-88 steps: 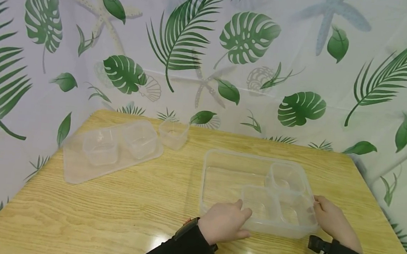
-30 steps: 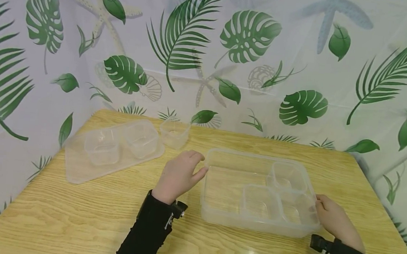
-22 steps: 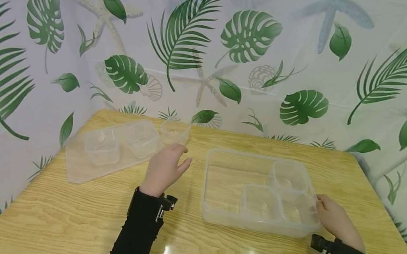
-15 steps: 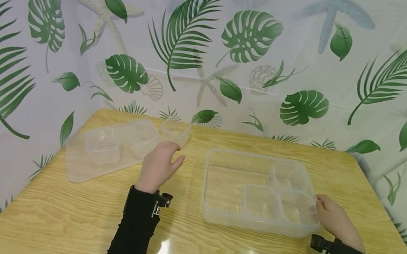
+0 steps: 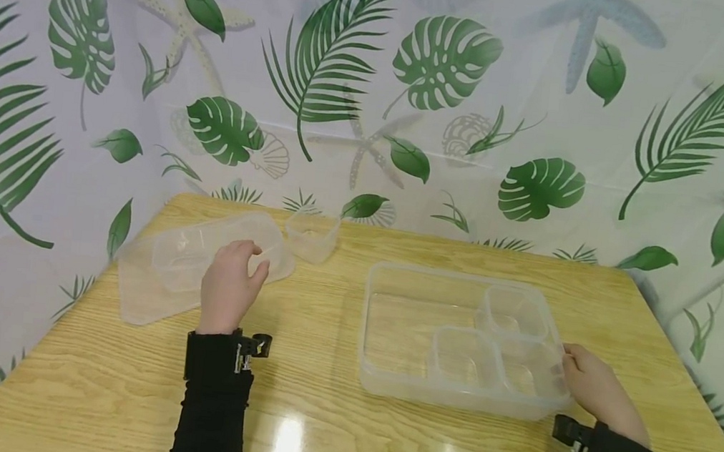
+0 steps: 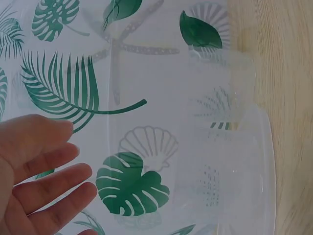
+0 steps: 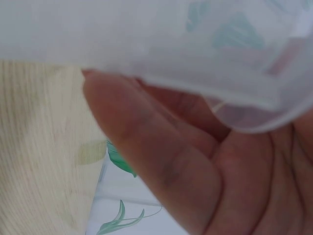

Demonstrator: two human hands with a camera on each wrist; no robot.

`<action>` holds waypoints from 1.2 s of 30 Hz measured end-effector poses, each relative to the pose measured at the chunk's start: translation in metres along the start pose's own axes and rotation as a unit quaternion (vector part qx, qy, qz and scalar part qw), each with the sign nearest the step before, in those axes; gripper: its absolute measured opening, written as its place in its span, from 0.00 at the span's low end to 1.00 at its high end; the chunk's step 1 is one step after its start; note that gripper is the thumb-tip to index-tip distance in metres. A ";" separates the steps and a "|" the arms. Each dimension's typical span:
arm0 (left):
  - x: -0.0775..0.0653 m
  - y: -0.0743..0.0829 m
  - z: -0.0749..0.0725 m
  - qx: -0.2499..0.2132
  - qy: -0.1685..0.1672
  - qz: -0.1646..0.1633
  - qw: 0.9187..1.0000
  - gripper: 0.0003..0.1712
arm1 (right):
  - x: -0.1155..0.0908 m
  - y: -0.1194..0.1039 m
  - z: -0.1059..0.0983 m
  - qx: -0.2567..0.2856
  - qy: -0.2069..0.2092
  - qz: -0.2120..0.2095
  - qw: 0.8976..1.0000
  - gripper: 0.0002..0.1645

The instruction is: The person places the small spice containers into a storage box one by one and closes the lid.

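Observation:
A large clear plastic box (image 5: 399, 391) stands on the table's right half, with small square containers (image 5: 463, 357) inside along its right part. My right hand (image 5: 602, 391) grips the box's right side; in the right wrist view, its thumb (image 7: 146, 142) lies below the rim. My left hand (image 5: 230, 286) hovers at the front of a flat translucent lid (image 5: 142, 300), fingers apart and holding nothing. On that lid sit a small container (image 5: 175, 256) and a second one (image 5: 264, 235), partly hidden behind the left hand.
Another small clear container (image 5: 312, 237) stands on the wooden table (image 5: 331, 431), just right of the lid. A leaf-printed cloth (image 5: 362, 75) hangs behind the table's back and sides.
My left hand has left the large box's front, passed its left corner and travelled left to the lid. The right hand stays on the box's right side.

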State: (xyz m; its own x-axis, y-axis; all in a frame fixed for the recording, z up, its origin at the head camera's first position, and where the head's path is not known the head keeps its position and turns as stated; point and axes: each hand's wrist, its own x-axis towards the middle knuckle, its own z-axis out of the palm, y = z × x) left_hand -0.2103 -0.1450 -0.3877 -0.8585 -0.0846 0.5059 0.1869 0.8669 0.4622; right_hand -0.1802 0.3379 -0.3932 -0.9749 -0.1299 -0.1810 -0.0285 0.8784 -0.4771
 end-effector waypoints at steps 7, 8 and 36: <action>-0.003 -0.014 -0.009 -0.006 -0.009 -0.021 1.000 0.15 | 0.000 0.000 -0.001 0.007 -0.028 0.011 1.000 0.33; -0.004 -0.016 -0.010 -0.005 -0.010 -0.022 1.000 0.16 | 0.000 0.000 -0.001 0.007 -0.029 0.012 0.999 0.33; -0.008 -0.072 -0.010 0.060 -0.086 -0.087 0.991 0.24 | -0.001 -0.001 -0.002 -0.003 -0.011 0.000 1.000 0.32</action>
State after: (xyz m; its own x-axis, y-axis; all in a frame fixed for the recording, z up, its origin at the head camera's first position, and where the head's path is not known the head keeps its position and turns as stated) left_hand -0.2122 -0.2113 -0.4179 -0.9432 -0.1614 0.2905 -0.0195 0.8996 0.4363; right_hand -0.1797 0.3379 -0.3903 -0.9697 -0.1406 -0.1999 -0.0306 0.8814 -0.4714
